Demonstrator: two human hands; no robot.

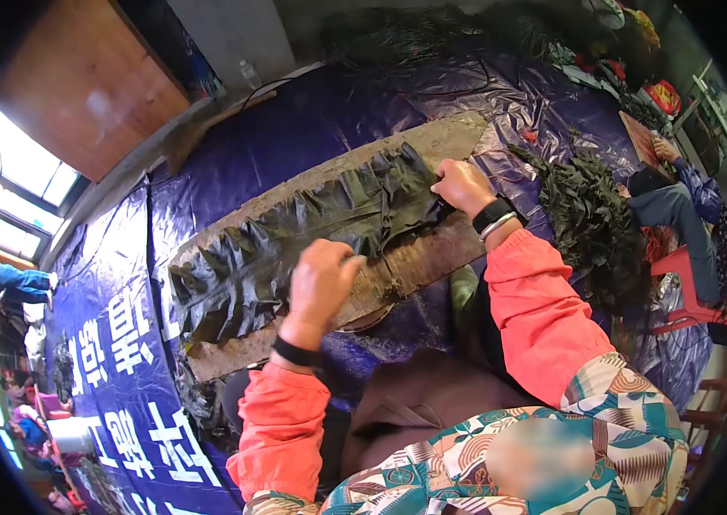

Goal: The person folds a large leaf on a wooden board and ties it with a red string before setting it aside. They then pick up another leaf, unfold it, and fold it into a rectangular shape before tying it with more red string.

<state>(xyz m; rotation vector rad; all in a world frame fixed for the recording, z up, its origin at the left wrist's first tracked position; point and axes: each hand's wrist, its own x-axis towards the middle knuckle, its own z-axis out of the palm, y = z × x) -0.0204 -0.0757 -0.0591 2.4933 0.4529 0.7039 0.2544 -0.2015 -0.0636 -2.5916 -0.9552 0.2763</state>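
Near the middle of the frame a long wooden board (432,257) runs from the lower left up toward the upper right, lying on a blue-purple tarpaulin (312,129). Spread along the board is a dark, wet, crinkled sheet of leafy stuff (312,227), probably seaweed, though the fisheye view leaves that uncertain.

The left hand (322,279) sits just below the middle of the frame, at the lower edge of the dark sheet, fingers curled in on themselves with the knuckles up; it appears to pinch the sheet's edge, but the grip itself is hidden behind the back of the hand. A black band circles that wrist.

The right hand (464,185) lies further up and to the right, at the sheet's right end, fingers bent and closed on the dark material where it bunches. Its wrist wears a black watch (492,215) and a pale bangle. Both arms are in orange-red sleeves.

To the right of the board, a heap of dark green fronds (591,215) rests on the tarpaulin. At the far right edge another person (681,206) sits by a red plastic stool (690,283). White characters are printed on the tarpaulin at lower left
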